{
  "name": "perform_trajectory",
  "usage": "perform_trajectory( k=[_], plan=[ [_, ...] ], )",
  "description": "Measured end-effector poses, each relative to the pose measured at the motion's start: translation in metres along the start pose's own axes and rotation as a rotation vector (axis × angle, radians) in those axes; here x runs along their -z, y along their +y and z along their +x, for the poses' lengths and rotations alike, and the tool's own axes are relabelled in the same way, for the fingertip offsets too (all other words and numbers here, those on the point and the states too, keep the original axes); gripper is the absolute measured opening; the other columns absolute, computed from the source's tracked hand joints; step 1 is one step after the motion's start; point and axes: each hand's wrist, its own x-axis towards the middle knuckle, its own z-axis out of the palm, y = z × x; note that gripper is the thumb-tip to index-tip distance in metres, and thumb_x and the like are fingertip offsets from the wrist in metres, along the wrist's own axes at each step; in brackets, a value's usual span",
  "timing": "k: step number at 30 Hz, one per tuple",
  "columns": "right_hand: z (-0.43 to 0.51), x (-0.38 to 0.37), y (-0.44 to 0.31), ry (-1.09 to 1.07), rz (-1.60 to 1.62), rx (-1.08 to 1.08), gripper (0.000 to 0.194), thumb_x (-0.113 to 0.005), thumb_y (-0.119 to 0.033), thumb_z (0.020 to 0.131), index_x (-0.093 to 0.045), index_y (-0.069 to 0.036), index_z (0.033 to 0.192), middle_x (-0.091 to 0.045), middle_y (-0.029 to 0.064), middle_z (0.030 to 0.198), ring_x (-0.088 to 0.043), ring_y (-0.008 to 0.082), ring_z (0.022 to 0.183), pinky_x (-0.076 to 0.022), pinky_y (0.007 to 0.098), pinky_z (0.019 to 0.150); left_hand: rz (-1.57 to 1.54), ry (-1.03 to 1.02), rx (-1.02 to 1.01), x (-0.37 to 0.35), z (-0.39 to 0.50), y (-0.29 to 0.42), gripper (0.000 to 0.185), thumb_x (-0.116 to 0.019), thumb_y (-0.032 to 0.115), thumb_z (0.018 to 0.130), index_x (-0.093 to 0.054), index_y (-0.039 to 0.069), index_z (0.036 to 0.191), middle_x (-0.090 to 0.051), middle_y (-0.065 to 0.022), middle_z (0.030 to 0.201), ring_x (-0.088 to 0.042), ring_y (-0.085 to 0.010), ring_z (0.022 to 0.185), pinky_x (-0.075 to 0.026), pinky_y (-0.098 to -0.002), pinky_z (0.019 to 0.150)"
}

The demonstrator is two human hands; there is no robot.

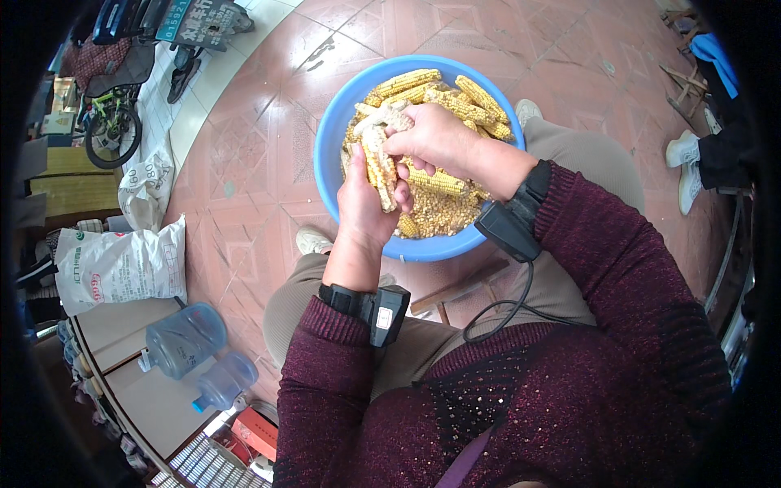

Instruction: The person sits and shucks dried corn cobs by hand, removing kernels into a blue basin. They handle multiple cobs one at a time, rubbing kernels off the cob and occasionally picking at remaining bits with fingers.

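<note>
My left hand (370,204) grips a partly shelled ear of dried corn (379,168), tilted with bare cob showing among its yellow kernels. Against its upper end, my right hand (445,137) holds a pale, bare corncob (398,116) between thumb and fingers. Both hands are over a round blue plastic basin (421,251). Whole yellow ears of corn (482,100) fill the basin's far and right parts. Loose kernels (448,215) cover its near side. Another whitish cob (368,124) lies just beyond my hands; its contact with them is unclear.
The basin stands on reddish floor tiles (256,165) between my feet. To the left are a white woven sack (122,265), two water jugs (186,338) and a bicycle (113,137). Another person's white shoes (688,174) and a wooden folding stool (686,88) are at right.
</note>
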Motion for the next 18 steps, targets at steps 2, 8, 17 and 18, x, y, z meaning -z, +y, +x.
perform_trajectory(
  k=[2, 8, 17, 18],
  plan=[
    [-0.001, 0.000, -0.002, -0.043, -0.102, 0.007, 0.023, -0.066, -0.014, 0.077, -0.060, 0.000, 0.094, -0.061, 0.0038, 0.072, -0.052, 0.0074, 0.051, -0.0399, 0.0219, 0.042, -0.009, 0.022, -0.014, 0.001, 0.001, -0.001, 0.048, -0.026, 0.048, 0.100, -0.051, 0.008, 0.113, -0.056, -0.0073, 0.074, -0.048, -0.0167, 0.049, -0.039, -0.0312, 0.043],
    [-0.005, -0.005, -0.001, -0.088, -0.174, 0.031, 0.030, -0.067, -0.014, 0.076, -0.057, 0.001, 0.101, -0.062, 0.0040, 0.070, -0.055, 0.0080, 0.053, -0.0410, 0.0213, 0.043, 0.054, 0.077, -0.031, 0.000, 0.000, -0.001, 0.049, -0.027, 0.049, 0.100, -0.052, 0.007, 0.108, -0.055, -0.0080, 0.073, -0.049, -0.0176, 0.050, -0.039, -0.0317, 0.044],
    [-0.008, -0.006, -0.004, -0.147, -0.141, 0.069, 0.027, -0.062, -0.012, 0.078, -0.055, 0.002, 0.100, -0.064, 0.0058, 0.071, -0.062, 0.0101, 0.055, -0.0431, 0.0210, 0.043, 0.114, 0.162, -0.054, -0.009, -0.003, 0.000, 0.048, -0.027, 0.049, 0.100, -0.052, 0.008, 0.098, -0.053, -0.0060, 0.065, -0.048, -0.0165, 0.047, -0.037, -0.0297, 0.044],
    [-0.008, -0.006, -0.003, -0.136, -0.163, 0.045, 0.027, -0.061, -0.012, 0.078, -0.055, 0.002, 0.100, -0.064, 0.0060, 0.071, -0.062, 0.0104, 0.056, -0.0432, 0.0209, 0.043, 0.114, 0.170, -0.056, -0.009, -0.003, 0.000, 0.047, -0.028, 0.048, 0.100, -0.052, 0.008, 0.098, -0.053, -0.0061, 0.065, -0.048, -0.0166, 0.047, -0.037, -0.0299, 0.044]
  ],
)
